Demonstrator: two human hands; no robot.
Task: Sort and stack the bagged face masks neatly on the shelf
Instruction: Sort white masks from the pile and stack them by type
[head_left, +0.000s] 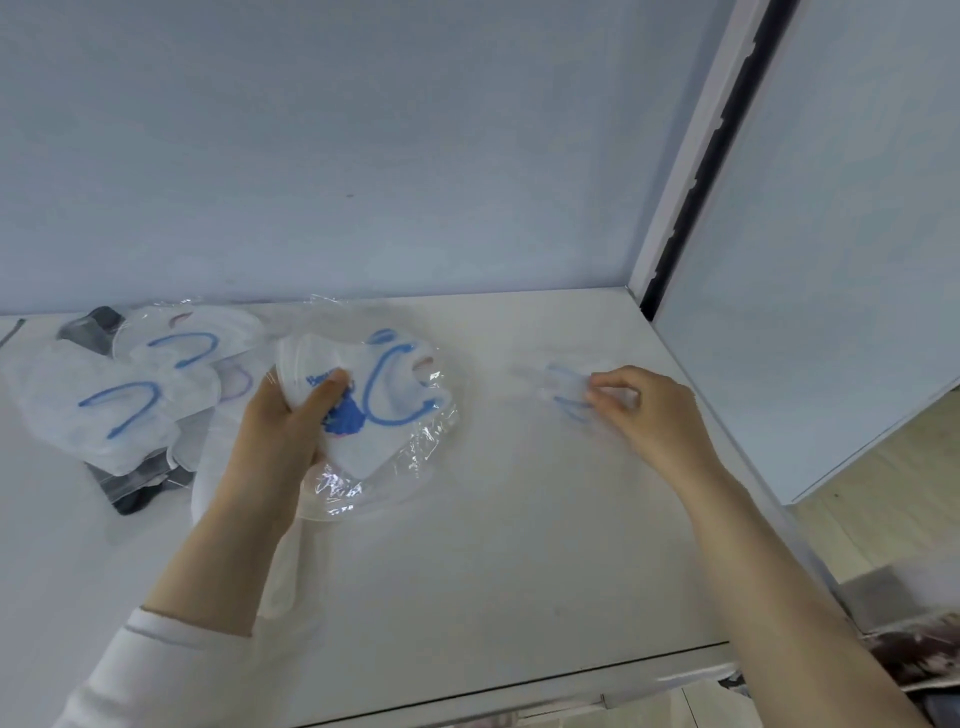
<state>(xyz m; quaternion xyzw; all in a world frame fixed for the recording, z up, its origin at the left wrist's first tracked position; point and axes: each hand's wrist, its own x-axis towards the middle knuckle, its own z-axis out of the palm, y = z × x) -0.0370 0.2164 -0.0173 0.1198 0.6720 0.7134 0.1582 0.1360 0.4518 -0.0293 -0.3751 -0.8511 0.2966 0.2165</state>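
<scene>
Head view: your left hand (283, 436) curls around a bagged mask (395, 400) with blue ear loops, mid-shelf (519, 561). Your right hand (644, 410) pinches a blurred second bag (563, 395) just right. Align the edges before stacking; a loose pile (130, 400) lies far left.
</scene>
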